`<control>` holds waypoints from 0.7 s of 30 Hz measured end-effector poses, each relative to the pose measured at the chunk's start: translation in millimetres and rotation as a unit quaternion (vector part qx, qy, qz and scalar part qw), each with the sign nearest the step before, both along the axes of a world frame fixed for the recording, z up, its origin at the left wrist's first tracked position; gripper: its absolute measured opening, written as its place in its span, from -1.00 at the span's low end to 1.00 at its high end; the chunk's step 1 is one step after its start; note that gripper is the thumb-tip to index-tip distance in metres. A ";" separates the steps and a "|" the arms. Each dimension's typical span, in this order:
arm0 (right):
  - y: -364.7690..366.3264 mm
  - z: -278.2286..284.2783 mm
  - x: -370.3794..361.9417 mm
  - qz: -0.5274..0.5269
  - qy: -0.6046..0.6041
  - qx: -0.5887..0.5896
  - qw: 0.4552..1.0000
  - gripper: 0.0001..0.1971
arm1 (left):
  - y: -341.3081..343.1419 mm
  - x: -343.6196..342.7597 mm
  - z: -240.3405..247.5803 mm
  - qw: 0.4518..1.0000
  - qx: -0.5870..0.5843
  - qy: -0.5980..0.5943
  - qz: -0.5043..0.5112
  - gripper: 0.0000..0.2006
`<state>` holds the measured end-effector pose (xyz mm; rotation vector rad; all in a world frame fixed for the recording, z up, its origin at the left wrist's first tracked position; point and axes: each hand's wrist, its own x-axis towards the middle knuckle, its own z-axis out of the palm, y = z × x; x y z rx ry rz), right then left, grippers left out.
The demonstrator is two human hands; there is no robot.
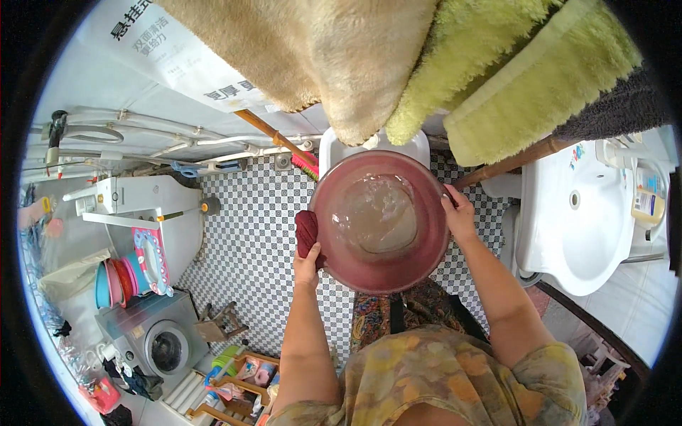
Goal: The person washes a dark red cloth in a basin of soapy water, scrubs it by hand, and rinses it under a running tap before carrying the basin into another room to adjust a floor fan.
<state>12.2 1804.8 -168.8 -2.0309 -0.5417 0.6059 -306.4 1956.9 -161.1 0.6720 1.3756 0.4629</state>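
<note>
Between my hands is a wide dark-red plastic basin [352, 266], with cloudy water [376, 216] in its bottom. My left hand [306, 270] grips the basin's left rim and also has a folded, ribbed dark-red cloth [306, 233] pressed against the outside of the rim. On the opposite side, the fingers of my right hand [460, 216] are curled over the right rim. Part of a white ceramic fixture [332, 150] shows beyond the basin's far edge; the rest of it is hidden behind the basin.
A beige towel [355, 64] and green towels [540, 78] hang overhead at the front. To the right stands a white washbasin [590, 241]. On the left are a washing machine [167, 346], several stacked basins [117, 282], a small wooden stool [220, 325] and a drawer unit [245, 387].
</note>
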 end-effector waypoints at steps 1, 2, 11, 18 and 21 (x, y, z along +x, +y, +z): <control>-2.3 -10.7 1.6 -0.028 0.053 0.019 0.998 -0.70 | 3.4 3.2 5.6 1.000 0.027 -0.005 -0.004 -0.72; 0.0 -11.2 -0.1 -0.055 0.107 0.037 0.992 -0.69 | 6.5 4.7 11.2 1.000 0.029 -0.002 -0.005 -0.72; -0.4 -35.7 -20.8 -0.090 0.211 -0.081 0.970 -0.70 | 49.9 13.9 74.8 0.974 0.146 0.122 -0.120 -0.76; -10.4 -45.7 -16.8 0.031 0.099 -0.230 0.967 -0.68 | 94.2 50.3 81.1 0.967 0.127 0.119 -0.186 -0.68; -15.1 -67.5 -14.2 0.029 0.187 -0.213 0.959 -0.71 | 122.3 84.8 94.4 0.968 0.104 0.125 -0.192 -0.70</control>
